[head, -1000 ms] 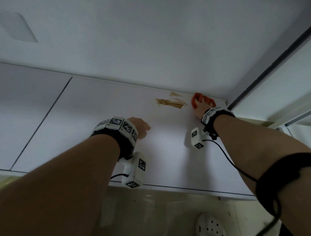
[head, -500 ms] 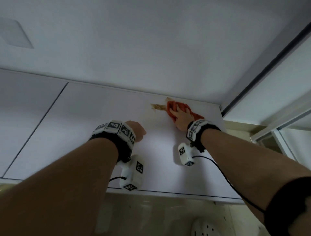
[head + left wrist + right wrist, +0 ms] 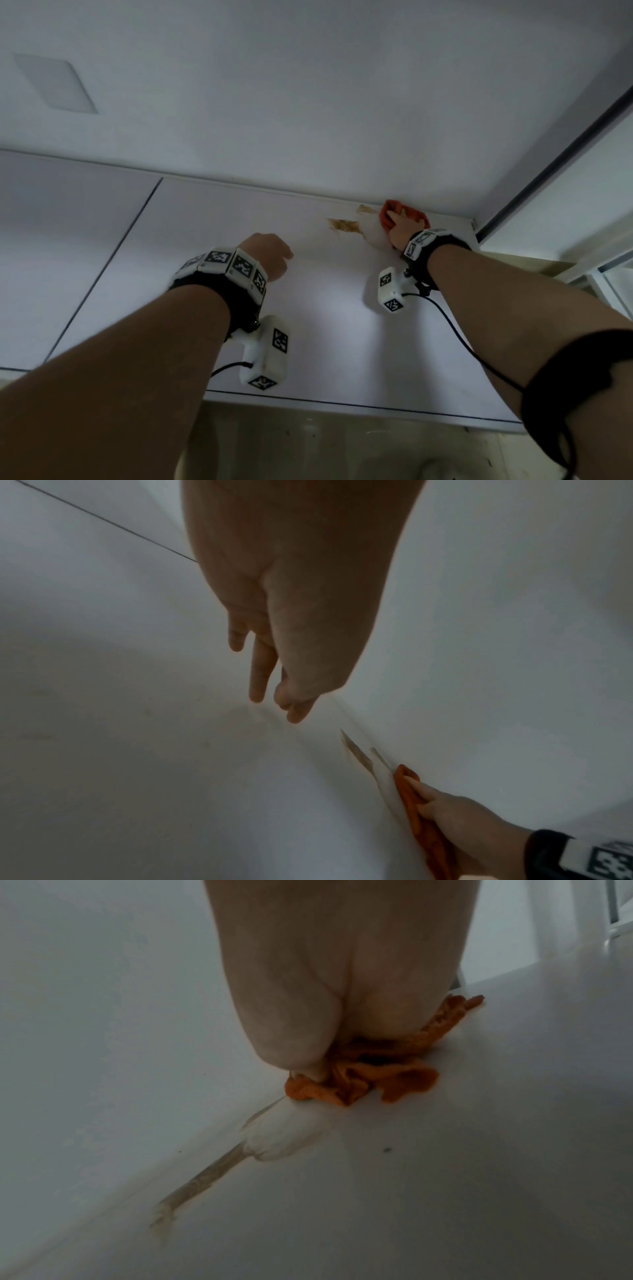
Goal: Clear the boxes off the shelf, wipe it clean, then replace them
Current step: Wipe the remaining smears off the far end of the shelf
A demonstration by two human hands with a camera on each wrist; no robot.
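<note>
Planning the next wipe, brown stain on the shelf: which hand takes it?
Right. The right hand presses the orange cloth just beside the brown stain; the left hand holds nothing and sits farther away.

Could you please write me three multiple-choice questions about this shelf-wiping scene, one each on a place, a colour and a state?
1. Where on the shelf is the cloth?
A. at the front edge
B. at the back, near the right corner
C. in the middle

2. What colour is the cloth?
A. blue
B. green
C. orange

3. What is the left hand doing?
A. raised off the shelf
B. resting empty on the shelf
C. gripping the cloth

Key:
1 B: the right hand presses it by the wall.
2 C: it is orange in every view.
3 B: its fingers lie bare on the shelf.
</note>
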